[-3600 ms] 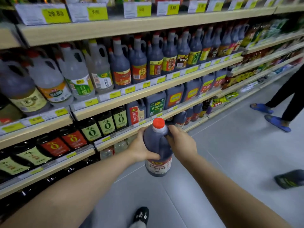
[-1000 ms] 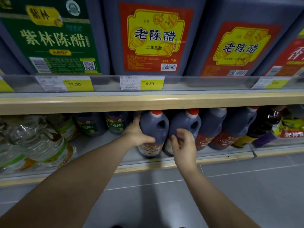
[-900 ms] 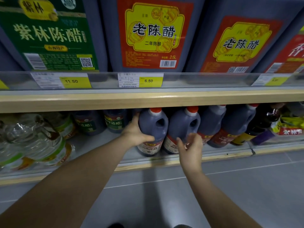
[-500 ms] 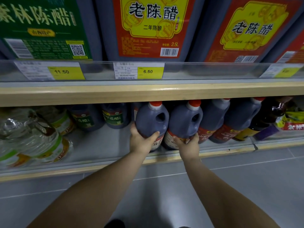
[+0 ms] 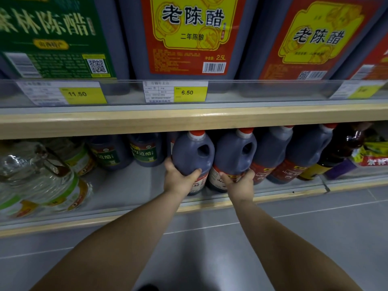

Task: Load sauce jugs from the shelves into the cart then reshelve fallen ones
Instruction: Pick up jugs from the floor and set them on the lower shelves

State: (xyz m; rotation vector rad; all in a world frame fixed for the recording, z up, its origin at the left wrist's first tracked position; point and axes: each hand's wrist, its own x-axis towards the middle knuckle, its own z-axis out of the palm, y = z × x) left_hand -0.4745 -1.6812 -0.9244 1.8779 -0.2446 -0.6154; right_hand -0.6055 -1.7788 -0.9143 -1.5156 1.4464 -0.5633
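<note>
The big jugs (image 5: 190, 34) up top are cut off, and the clear bottles (image 5: 37, 177) at the left are blurry. The shelf edge (image 5: 189, 120) hides part of the red caps. The left hand (image 5: 178, 180) curls round the bottom of a dark jug (image 5: 192, 153) on the low shelf (image 5: 130, 185). The right hand (image 5: 239, 182) grips the next jug (image 5: 234, 153), just beside it. The hands cover part of both labels.

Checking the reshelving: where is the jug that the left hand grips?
Head view, centre: the jug sits on the bottom shelf below the 6.50 price tag, gripped low by the left hand, beside the neighbouring jug that the right hand holds.
</note>
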